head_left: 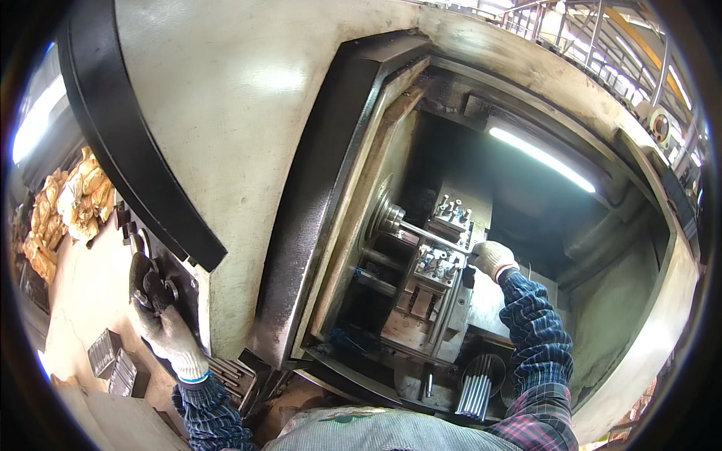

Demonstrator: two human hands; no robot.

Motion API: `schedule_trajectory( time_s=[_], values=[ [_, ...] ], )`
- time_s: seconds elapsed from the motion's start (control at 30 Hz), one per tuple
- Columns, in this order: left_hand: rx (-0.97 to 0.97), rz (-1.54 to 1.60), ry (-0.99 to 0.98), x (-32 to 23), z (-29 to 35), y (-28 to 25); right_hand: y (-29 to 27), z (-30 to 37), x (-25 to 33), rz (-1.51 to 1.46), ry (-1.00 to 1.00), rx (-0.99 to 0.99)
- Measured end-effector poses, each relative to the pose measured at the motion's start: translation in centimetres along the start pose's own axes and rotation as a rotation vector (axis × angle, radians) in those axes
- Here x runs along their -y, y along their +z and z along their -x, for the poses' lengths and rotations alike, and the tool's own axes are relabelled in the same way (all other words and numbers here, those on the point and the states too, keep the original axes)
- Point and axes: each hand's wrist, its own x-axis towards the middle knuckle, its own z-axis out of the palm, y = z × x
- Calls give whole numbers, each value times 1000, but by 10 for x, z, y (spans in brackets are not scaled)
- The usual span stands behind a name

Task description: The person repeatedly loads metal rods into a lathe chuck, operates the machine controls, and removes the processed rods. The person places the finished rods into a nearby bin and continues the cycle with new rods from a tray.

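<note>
A lathe chuck (pixel 392 218) holds one end of a slim metal rod (pixel 432 235), which runs out to the right between two tool blocks. At the rod's free end is my right hand (pixel 492 259), in a white glove with dark fingertips, its fingers closed on the rod as far as I can see. The fingertips are partly hidden. My left hand (pixel 167 331), gloved the same way, rests at a dark control panel (pixel 197 301) with its fingers stretched along the knobs. The upper tool block (pixel 451 214) and lower tool block (pixel 438 264) carry several bolts.
Several shiny rods (pixel 474 397) lie in a round holder near my right forearm. A lit tube lamp (pixel 541 159) hangs inside the enclosure. The dark door edge (pixel 320 195) stands left of the opening. Metal blocks (pixel 120 364) and yellowish bundles (pixel 71 203) lie at far left.
</note>
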Motion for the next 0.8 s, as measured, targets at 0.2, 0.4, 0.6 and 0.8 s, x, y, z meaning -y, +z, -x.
schedule_trajectory(
  time_s=[0.2,0.4,0.6,0.8],
  values=[
    [-60,-147,19,3,3,0,-12,-21,28,-458,24,91],
    [-83,-97,-55,-10,5,5,-13,-81,121,-322,-211,24],
    [-59,-492,69,-12,-3,-3,-34,-65,142,-303,-223,36],
    [-97,-506,270,1,11,-6,-33,-55,150,-257,-180,59]
  ],
)
